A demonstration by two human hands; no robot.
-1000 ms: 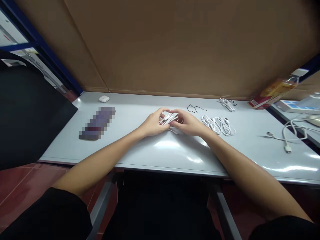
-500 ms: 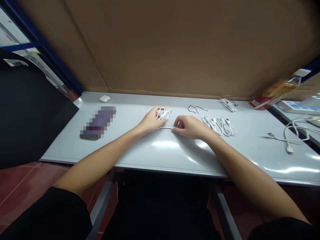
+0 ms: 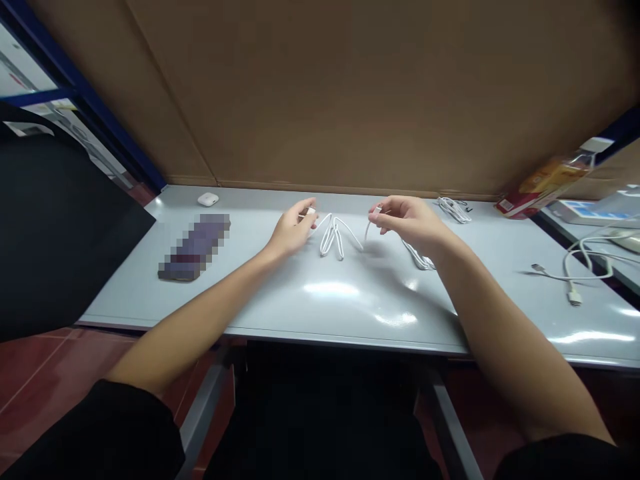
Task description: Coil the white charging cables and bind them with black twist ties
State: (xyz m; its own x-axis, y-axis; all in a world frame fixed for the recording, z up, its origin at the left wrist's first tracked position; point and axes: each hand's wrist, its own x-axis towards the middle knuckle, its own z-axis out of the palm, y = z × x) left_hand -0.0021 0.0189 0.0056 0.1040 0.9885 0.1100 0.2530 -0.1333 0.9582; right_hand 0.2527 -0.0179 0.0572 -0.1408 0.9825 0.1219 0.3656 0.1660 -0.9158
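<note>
A white charging cable (image 3: pixel 339 241) hangs in loose folds between my two hands, low over the grey tabletop. My left hand (image 3: pixel 294 227) pinches the white plug at one end between thumb and fingers. The other plug is pinched by my right hand (image 3: pixel 403 217), which is raised a little above the table. Partly hidden behind the right hand and wrist lies a coiled white cable (image 3: pixel 417 255). Farther back on the right rests another white cable bundle (image 3: pixel 453 209).
On the left lie a pixelated dark phone-like slab (image 3: pixel 195 247) and a white earbud case (image 3: pixel 208 199). A drink bottle (image 3: pixel 553 177) leans at the back right, near loose white cables (image 3: pixel 570 275). A brown panel (image 3: pixel 340 93) rises behind the table (image 3: pixel 280 303).
My left hand has let go of the gathered coil and now pinches a plug. My right hand has moved up and right with the other plug, and the cable's folds have dropped between them.
</note>
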